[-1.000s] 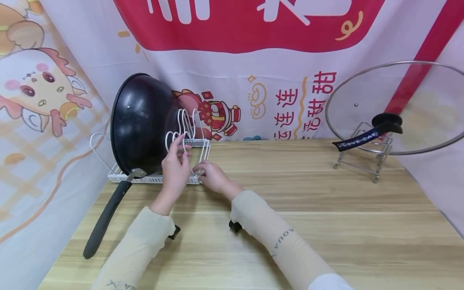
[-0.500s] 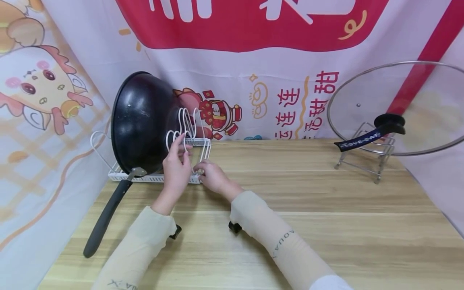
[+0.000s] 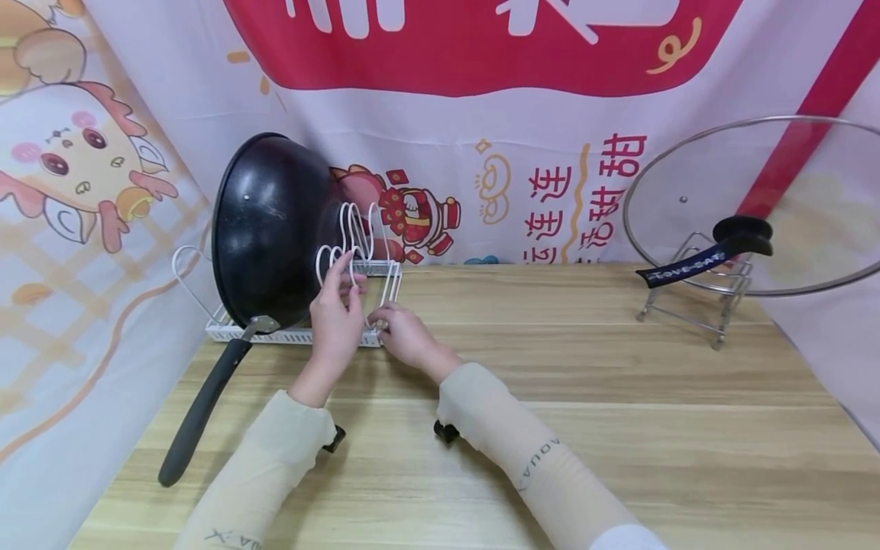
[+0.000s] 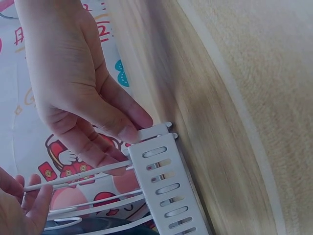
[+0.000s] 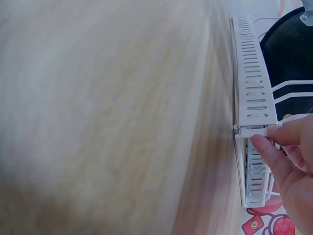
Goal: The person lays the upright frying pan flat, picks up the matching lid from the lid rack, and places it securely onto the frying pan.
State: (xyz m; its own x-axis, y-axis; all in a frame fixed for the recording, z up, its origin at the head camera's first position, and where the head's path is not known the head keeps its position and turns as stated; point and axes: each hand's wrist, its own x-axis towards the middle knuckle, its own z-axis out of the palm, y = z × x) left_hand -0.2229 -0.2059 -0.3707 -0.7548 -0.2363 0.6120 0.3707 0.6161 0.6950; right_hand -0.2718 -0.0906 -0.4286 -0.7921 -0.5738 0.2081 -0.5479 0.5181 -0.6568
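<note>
Left hand: up it reaches, thumb and fingers of the left hand (image 3: 335,321) pinching a wire loop (image 4: 83,174), the tip of that loop between them.
Right hand: lower and just to the right, the right hand (image 3: 410,336) has thumb and forefinger pinching a white end tab (image 5: 253,131), the other fingers bent in behind.
White rack: here's the piece both sets of fingers are on! The white rack (image 3: 296,336) lies on the wooden tabletop (image 3: 584,382), its slotted front rail running left from the right fingertips; more loops rise just beyond the left fingers.
Black wok: immediately left of the left fingers, the black wok (image 3: 268,221) stands on its side in the rack, open side facing away from them.
Wok handle: out over the front rail comes the wok handle (image 3: 206,412), slanting toward the person, left of both hands.
Glass lid: well to the right of the right fingers, the glass lid (image 3: 763,202) leans upright in a wire stand (image 3: 723,317), dark handle toward the hands.
Printed cloth: beyond all the fingertips hangs the printed cloth (image 3: 440,114), red and white.
</note>
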